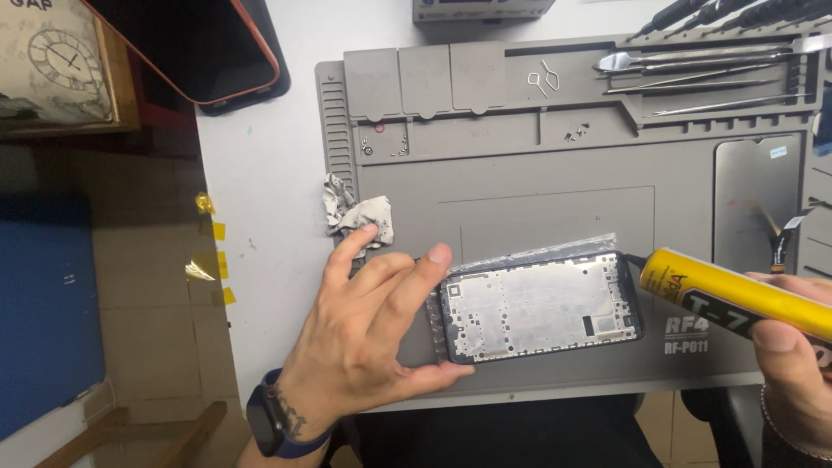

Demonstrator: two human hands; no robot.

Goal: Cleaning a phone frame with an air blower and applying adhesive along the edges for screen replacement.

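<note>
A head-worn camera looks down on a white desk [260,156] carrying a grey silicone repair mat [520,191]. Near the mat's front edge lies a thin black-rimmed phone frame with a silvery metal inner plate [542,306], resting on a clear plastic sleeve [529,251]. The left hand [368,334] is spread, steadying the frame's left end, thumb at its front corner and a fingertip at its back corner. The right hand [793,364] is closed around a yellow glue tube with a black nozzle [737,295], the nozzle tip touching the frame's back right corner. The frame looks light, thin and easily bent, so it is best held by its edges. A crumpled grey wipe [357,212] sits at the mat's left edge.
</note>
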